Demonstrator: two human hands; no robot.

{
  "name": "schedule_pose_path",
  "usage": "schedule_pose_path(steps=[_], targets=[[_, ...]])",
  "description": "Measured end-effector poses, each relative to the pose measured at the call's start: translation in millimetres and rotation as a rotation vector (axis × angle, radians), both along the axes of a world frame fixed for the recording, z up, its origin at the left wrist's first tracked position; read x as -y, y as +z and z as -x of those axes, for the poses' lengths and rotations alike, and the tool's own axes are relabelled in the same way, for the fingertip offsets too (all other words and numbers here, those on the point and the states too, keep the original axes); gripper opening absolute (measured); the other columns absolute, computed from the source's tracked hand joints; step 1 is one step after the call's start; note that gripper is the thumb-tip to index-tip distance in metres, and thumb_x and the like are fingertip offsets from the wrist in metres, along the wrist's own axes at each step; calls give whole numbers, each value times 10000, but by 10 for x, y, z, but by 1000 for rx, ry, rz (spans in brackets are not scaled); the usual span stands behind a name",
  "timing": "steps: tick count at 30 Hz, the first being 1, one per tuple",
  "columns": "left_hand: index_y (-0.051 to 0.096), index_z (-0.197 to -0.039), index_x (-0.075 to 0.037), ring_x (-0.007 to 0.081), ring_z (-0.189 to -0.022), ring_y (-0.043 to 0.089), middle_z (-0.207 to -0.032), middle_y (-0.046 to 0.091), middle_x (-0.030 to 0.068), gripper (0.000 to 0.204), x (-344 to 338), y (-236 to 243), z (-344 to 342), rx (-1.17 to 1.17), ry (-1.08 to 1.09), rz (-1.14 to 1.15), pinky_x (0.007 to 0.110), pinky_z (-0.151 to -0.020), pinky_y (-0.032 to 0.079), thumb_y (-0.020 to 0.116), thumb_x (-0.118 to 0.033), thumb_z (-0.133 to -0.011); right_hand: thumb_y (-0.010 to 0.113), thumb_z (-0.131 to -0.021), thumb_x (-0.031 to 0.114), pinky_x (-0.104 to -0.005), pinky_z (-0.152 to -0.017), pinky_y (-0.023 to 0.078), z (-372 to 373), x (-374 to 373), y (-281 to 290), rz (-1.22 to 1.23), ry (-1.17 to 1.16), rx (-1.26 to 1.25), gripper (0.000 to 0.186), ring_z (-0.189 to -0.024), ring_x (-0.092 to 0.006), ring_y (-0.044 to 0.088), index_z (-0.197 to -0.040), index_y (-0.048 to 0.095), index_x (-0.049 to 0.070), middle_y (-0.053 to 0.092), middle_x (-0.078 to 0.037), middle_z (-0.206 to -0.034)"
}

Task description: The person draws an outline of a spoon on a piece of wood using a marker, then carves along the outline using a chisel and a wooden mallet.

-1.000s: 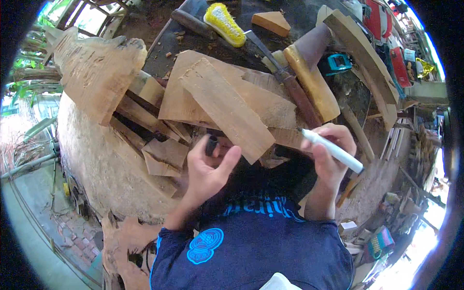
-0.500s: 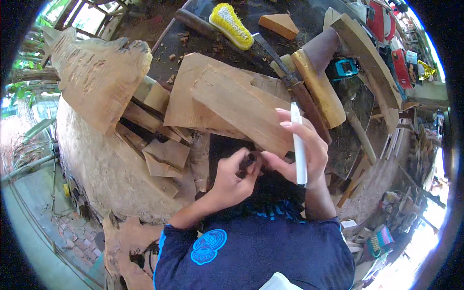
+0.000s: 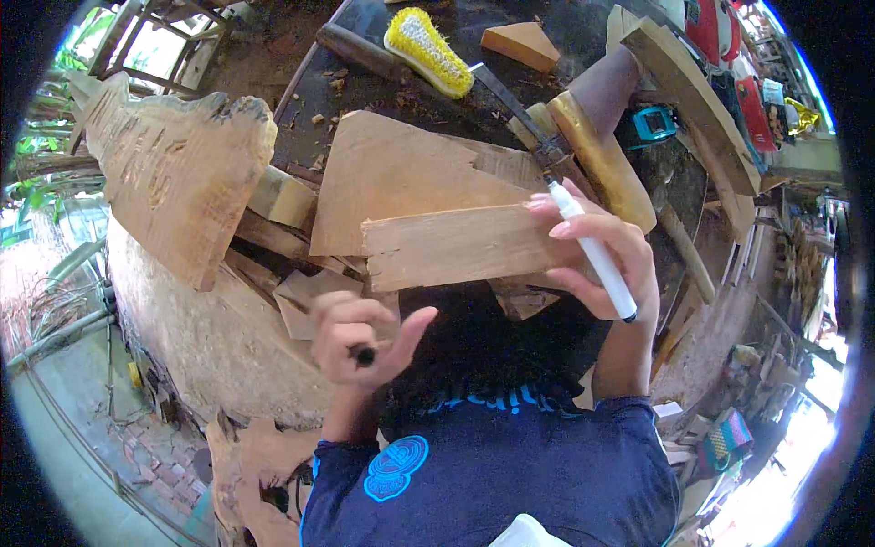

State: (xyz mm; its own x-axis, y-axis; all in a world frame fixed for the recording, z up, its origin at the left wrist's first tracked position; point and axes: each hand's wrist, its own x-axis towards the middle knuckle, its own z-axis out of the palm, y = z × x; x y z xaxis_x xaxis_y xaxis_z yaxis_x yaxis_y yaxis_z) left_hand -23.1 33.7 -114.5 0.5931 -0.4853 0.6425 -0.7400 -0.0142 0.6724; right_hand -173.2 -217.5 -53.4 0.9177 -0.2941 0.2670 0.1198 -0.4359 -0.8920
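Observation:
My right hand (image 3: 611, 251) holds a slim white marker pen (image 3: 597, 251) with dark ends, slanting across the fingers. The same hand grips the right end of a narrow wooden board (image 3: 447, 244), thumb by its lower edge. This board lies over a larger flat piece of wood (image 3: 401, 173). Left of the board, my left hand (image 3: 360, 342) is raised with its fingers curled round a small dark, round-ended object (image 3: 363, 354). What kind of object it is cannot be made out. The left thumb sticks out to the right.
Beyond the boards lie a yellow-and-white scrub brush (image 3: 428, 53), a long-bladed tool (image 3: 510, 105), a wooden mallet (image 3: 602, 155), an orange-brown block (image 3: 521, 46) and a teal tape measure (image 3: 653, 125). A large rough slab (image 3: 182, 173) stands at the left. Curved timber (image 3: 697, 100) flanks the right.
The narrow board has swung from a diagonal to nearly level in my right hand. My left hand has moved left and down, away from the right. The marker pen tilts more.

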Motion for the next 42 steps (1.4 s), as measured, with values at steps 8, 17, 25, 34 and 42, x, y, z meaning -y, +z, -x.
schedule_pose_path(steps=[8, 17, 25, 34, 42], targets=[[421, -796, -81, 313, -1102, 525, -1239, 650, 173, 519, 156, 247, -335, -126, -90, -272, 396, -961, 387, 902, -211, -650, 850, -688, 37, -439, -1080, 410, -54, -120, -17, 58, -276, 75, 568, -1207, -301, 602, -1201, 606, 36, 649, -201, -1241], [412, -829, -126, 239, -850, 556, -935, 550, 83, 724, 89, 109, 79, 62, 21, -177, 381, -726, 476, 965, -476, -521, 776, -806, 2, -398, -1008, 504, -218, -321, -259, 88, -521, 104, 514, -1223, -296, 577, -1261, 539, -26, 602, -230, -1279], [424, -839, -121, 246, -857, 568, -973, 520, 82, 690, 61, -49, 320, -136, -139, -119, 350, -732, 493, 947, -473, -558, 724, -844, -26, -349, -960, 535, -346, -345, -266, -54, -516, 96, 447, -1190, -249, 597, -1253, 544, -27, 614, -196, -1270], [419, -950, -87, 247, -875, 626, -1177, 536, 178, 610, 323, 135, 256, -123, -340, -110, 328, -738, 522, 934, -223, -652, 785, -799, 40, -252, -681, 518, -190, -468, -419, -27, -485, 151, 410, -740, -107, 634, -1182, 642, 61, 714, -118, -1093], [365, -962, -98, 251, -942, 656, -1483, 356, 321, 637, 295, 103, 216, -421, -461, -147, 322, -756, 548, 919, -203, -666, 700, -857, -36, -347, -906, 555, -121, -431, -307, -121, -356, 18, 378, -1067, -241, 668, -1219, 588, -34, 664, -185, -1188]])
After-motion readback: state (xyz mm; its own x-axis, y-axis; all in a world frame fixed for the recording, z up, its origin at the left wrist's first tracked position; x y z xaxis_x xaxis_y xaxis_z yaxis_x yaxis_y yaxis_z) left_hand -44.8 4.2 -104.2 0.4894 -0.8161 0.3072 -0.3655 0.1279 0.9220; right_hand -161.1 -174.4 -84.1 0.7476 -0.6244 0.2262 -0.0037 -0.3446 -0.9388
